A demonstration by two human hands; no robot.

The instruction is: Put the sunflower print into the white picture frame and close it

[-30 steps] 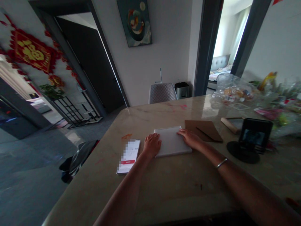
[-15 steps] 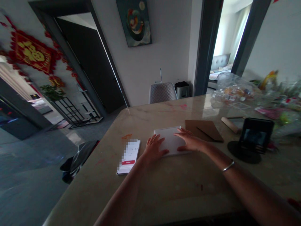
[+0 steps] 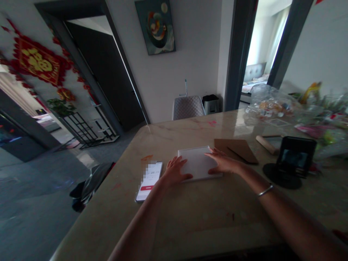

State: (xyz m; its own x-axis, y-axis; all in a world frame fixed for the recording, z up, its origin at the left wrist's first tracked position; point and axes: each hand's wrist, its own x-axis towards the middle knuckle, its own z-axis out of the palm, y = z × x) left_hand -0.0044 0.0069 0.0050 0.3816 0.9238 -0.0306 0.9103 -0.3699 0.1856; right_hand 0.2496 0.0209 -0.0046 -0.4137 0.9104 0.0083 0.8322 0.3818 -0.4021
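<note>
A flat, white rectangular item (image 3: 198, 165), perhaps a pad or a thin box, lies on the marble-look table (image 3: 195, 217). My left hand (image 3: 176, 171) rests at its left edge, fingers spread and thumb over the near left part. At the right edge is my right hand (image 3: 220, 161), also with fingers apart, its fingertips on the white surface. Neither hand is closed round it. Left of my left hand lies a phone (image 3: 149, 181) with its screen lit. Beyond my right hand is a brown sheet or folder (image 3: 235, 149) with a thin dark stick, perhaps a pencil (image 3: 239, 154), on top.
On the right stands a black device on a round base (image 3: 296, 159), with a light wooden roller-like piece (image 3: 266, 145) behind it. Clear plastic bags (image 3: 274, 101) fill the far right. A quilted chair (image 3: 189, 107) stands past the far edge.
My hands have spread slightly apart, the left one towards the left edge of the white item and the right one towards its right edge. The white item has stayed in place.
</note>
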